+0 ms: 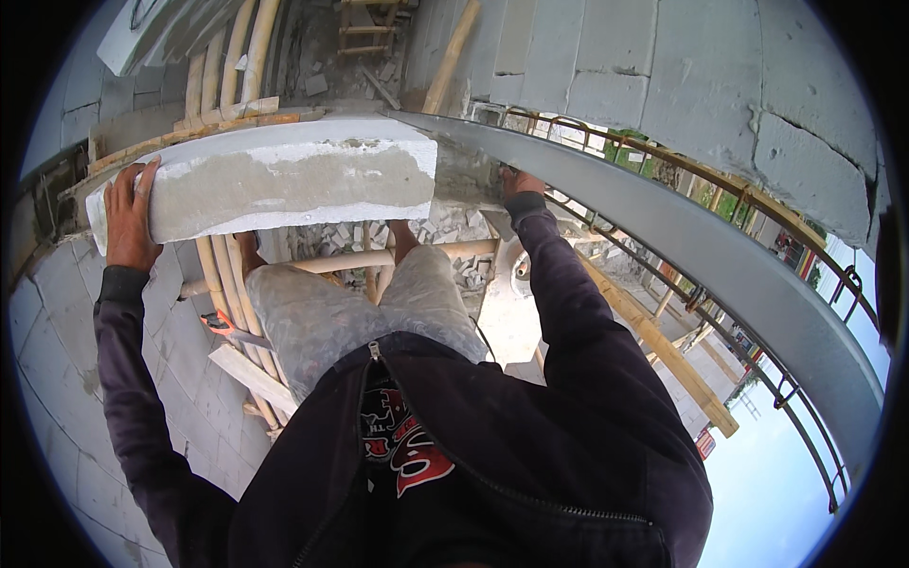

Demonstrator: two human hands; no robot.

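A long white aerated concrete block [294,180], with grey mortar smeared on its side, lies crosswise in front of me. My left hand [133,216] grips its left end, fingers bent over the top edge. Past the block's right end, my right hand [524,181] reaches down beside a long grey metal beam [653,204] and a rough grey masonry surface [464,170]. Its fingertips are mostly hidden there, so whether they hold anything does not show.
I stand over bamboo poles [445,250] with block rubble [350,237] below. A handsaw [222,325] with an orange handle hangs left. Rusty rebar [653,151] and a timber plank [653,331] run along the right. Block walls [606,47] rise ahead; open height shows right.
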